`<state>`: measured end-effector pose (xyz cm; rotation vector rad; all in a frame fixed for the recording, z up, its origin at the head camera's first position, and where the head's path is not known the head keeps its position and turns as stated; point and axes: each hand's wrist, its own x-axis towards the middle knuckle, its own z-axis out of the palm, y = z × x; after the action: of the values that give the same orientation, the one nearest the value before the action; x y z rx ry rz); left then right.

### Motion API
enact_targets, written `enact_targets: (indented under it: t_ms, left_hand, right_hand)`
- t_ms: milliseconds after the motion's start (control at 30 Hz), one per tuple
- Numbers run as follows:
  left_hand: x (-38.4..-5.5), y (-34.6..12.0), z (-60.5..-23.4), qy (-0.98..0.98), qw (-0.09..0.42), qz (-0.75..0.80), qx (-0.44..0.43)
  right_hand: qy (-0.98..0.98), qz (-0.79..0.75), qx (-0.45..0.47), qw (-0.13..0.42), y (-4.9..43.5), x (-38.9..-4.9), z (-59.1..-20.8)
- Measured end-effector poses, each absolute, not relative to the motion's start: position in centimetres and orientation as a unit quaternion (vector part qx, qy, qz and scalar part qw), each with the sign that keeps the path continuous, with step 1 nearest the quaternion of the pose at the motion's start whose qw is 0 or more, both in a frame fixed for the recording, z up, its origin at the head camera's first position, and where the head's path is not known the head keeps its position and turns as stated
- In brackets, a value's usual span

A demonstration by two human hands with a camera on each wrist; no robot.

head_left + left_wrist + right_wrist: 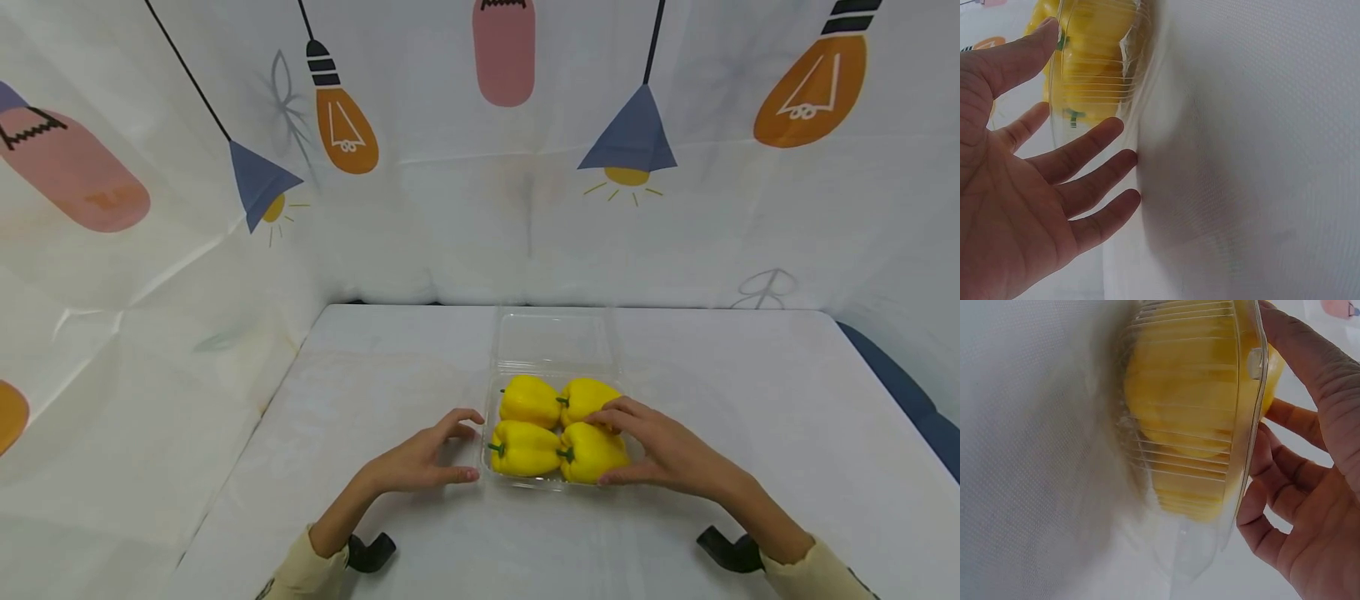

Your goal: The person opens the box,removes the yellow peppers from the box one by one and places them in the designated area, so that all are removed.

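Several yellow bell peppers [524, 448] with green stems lie in two rows inside a clear plastic clamshell box [557, 367], whose lid is folded back flat behind it. At the box's left side is my left hand [423, 457], fingers spread and holding nothing; in the left wrist view its fingertips come right up to the clear wall. My right hand [667, 446] reaches over the right rim, with loosely bent fingers over the right-hand peppers and the thumb by the front right pepper [592, 452]. In the right wrist view, fingertips touch along the rim [1252, 434].
The box stands on a white-covered table [360, 375]. A white curtain [450, 217] printed with lamps and bulbs hangs behind and to the left. Dark blue furniture [911, 392] shows past the table's right edge. Black wrist mounts [371, 552] sit by both sleeves.
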<state>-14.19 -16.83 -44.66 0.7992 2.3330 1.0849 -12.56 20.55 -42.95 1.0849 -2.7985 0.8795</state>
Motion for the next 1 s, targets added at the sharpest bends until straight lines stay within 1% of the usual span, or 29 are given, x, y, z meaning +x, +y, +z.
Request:
enact_targets:
  t_ms: [500,700,1000]
  left_hand:
    - [-14.1,-16.8,-44.4,0.845,0.226,0.390,0.286]
    - [-14.1,-16.7,-44.4,0.845,0.226,0.388,0.291]
    - [-14.0,-16.8,-44.5,0.846,0.229,0.388,0.285]
  right_hand:
    - [-0.863,0.352,0.361,0.028,21.2,-12.9,-43.1]
    - [-0.856,0.368,0.360,0.045,21.5,-12.7,-42.2]
    - [-0.867,0.353,0.343,0.078,22.4,-12.8,-40.5]
